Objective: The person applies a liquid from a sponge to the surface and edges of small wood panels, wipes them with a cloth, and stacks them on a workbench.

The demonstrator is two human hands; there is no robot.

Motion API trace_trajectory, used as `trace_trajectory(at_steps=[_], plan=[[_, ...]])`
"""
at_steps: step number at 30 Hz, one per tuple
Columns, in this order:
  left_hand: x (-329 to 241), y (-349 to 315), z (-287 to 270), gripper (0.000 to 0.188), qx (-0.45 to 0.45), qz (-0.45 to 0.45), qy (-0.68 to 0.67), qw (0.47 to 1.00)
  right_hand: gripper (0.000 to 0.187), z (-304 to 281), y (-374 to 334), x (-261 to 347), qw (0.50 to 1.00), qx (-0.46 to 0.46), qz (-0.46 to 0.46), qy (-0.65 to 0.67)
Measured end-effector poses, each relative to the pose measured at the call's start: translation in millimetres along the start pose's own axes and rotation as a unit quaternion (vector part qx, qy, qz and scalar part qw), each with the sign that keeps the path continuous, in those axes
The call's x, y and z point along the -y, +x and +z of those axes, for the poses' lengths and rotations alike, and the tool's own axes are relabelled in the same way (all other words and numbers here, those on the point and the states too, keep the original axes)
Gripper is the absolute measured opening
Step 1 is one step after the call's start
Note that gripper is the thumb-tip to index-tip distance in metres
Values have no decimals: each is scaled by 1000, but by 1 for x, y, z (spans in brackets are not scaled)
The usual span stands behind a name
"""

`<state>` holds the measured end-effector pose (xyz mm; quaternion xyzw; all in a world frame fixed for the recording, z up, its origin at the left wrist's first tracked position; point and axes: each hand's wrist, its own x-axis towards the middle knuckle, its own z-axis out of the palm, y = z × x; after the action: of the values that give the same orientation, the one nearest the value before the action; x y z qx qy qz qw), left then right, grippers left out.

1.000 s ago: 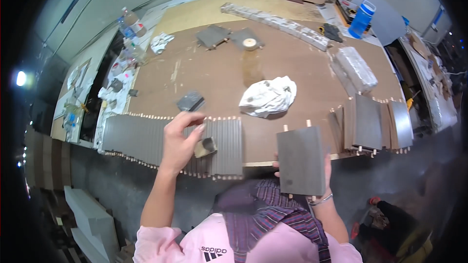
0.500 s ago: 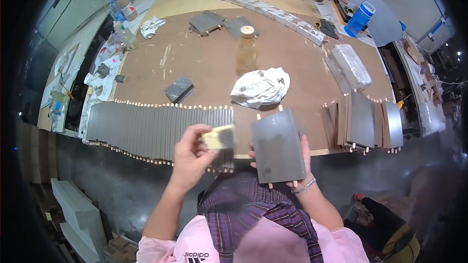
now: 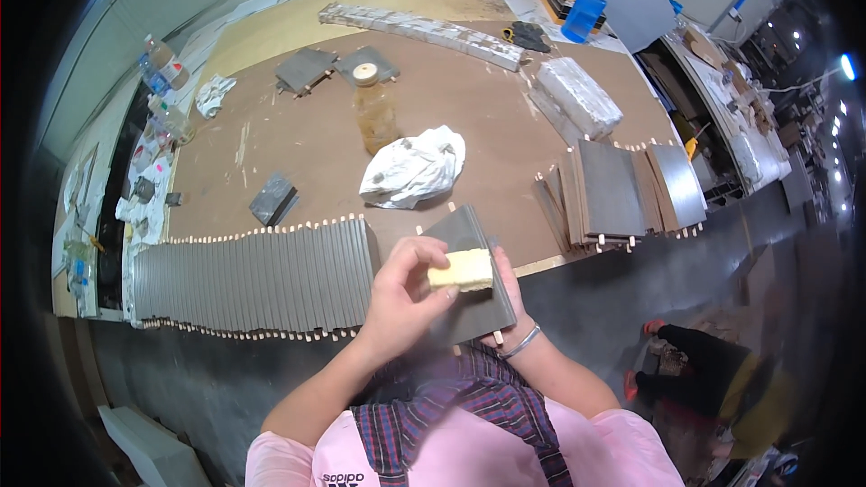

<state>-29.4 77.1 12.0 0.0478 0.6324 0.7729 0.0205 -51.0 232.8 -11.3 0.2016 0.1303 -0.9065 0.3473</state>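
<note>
My left hand (image 3: 401,289) grips a pale yellow sponge block (image 3: 465,271) between thumb and fingers, and the block lies against the face of a grey panel (image 3: 469,314). Wooden dowels stick out of this panel's two ends. Holding it from behind and along its right edge is my right hand (image 3: 516,307), whose far fingers are hidden by the panel. To the left, a long row of similar panels (image 3: 262,275) stands on edge along the table's front. More panels (image 3: 613,189) lean together at the right.
A crumpled white rag (image 3: 415,169) lies beyond the panel, beside a capped jar (image 3: 375,117) of amber liquid. Farther off are a dark block (image 3: 273,198), a wrapped white block (image 3: 582,95), a long whitish bar (image 3: 419,32) and a blue bottle (image 3: 588,9). Another person (image 3: 704,365) is at lower right.
The sponge has moved right onto the panel, its dark side now facing the panel. The panel has turned and tilted. The whole view has swung to the right.
</note>
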Motion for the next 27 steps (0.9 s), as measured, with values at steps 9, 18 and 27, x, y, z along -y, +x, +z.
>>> trace_trajectory(at_steps=[9,18,27], plan=[[-15,-7,18,35,107,305,339,883,57,-22,3,6,996,-14,-66,-59],[-17,-2,18,34,92,310,363,874,63,-42,-2,7,999,44,23,-16],[-15,7,5,33,29,298,407,863,67,-30,-3,-5,1000,13,-19,-13]])
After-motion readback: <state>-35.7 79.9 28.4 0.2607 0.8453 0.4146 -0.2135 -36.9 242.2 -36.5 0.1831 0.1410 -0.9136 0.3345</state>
